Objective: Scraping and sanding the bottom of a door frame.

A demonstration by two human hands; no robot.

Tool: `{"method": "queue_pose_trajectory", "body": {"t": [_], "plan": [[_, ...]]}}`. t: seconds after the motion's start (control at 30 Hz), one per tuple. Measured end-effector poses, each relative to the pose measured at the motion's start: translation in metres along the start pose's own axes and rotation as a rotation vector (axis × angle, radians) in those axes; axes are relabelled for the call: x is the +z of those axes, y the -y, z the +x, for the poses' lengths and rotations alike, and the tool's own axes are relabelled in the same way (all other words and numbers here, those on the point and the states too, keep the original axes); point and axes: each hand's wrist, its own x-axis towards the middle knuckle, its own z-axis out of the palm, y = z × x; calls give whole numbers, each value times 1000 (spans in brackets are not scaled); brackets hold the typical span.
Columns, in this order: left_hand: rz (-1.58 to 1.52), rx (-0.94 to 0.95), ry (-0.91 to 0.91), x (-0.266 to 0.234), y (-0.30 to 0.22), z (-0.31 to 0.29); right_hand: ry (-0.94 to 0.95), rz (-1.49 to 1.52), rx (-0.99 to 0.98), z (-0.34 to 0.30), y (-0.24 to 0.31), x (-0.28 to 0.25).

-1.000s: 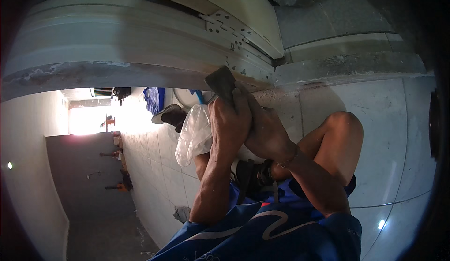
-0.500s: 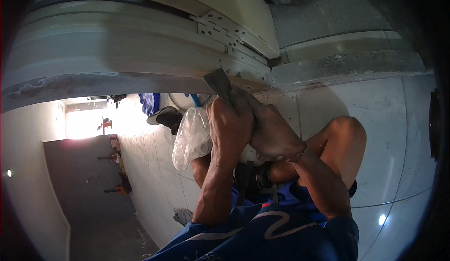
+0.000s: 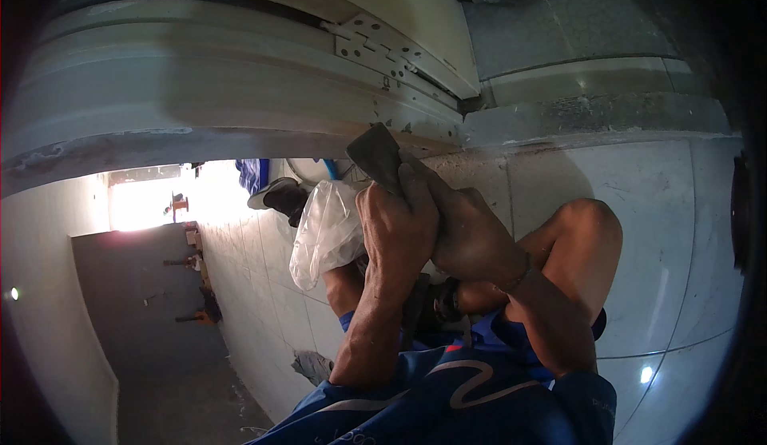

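Both my hands are closed together in front of the door frame point(image 3: 264, 97). Between their fingers sticks out a flat, dark grey piece point(image 3: 375, 153), broad at its free end. It looks like sandpaper or a scraper blade; I cannot tell which. My left hand point(image 3: 399, 225) grips it from the left, thumb upward. Pressed against it from the right is my right hand point(image 3: 475, 233), its fingers partly hidden behind the left. The piece's free end overlaps the frame's lower edge in view; contact is unclear. A metal hinge point(image 3: 371, 45) sits on the frame above.
A clear plastic bag point(image 3: 323, 233) lies beside my left forearm. Beyond it are a dark shoe-like item point(image 3: 284, 199) and blue cloth point(image 3: 253, 177). A raised grey sill point(image 3: 599, 121) runs right of the frame. My bent knee point(image 3: 587, 221) rises over the tiled floor point(image 3: 647, 205).
The flat grey piece has turned and shows more of its broad face. Both hands have shifted slightly right and down, still closed on it.
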Motion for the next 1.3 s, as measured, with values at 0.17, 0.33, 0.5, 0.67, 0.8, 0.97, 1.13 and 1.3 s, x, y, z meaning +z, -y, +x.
{"method": "queue_pose_trajectory", "body": {"t": [0.17,0.33,0.5,0.67,0.8,0.97,1.13,1.3], "plan": [[-56,3,-41,-1,-6,5,143,-15,97,14,10,-13],[-91,50,-44,0,-7,8,118,-66,19,8,7,-12],[146,133,-37,1,0,13,150,-41,139,14,17,-13],[61,101,-70,4,4,16,144,-100,87,15,11,-11],[148,205,-95,3,-3,13,129,-109,76,20,8,-14],[82,165,-90,3,-3,19,118,-67,108,29,6,-15],[113,87,-14,3,-7,16,110,-82,17,27,-1,-17],[-65,-116,73,-9,-20,18,110,-117,19,26,6,-16]]}}
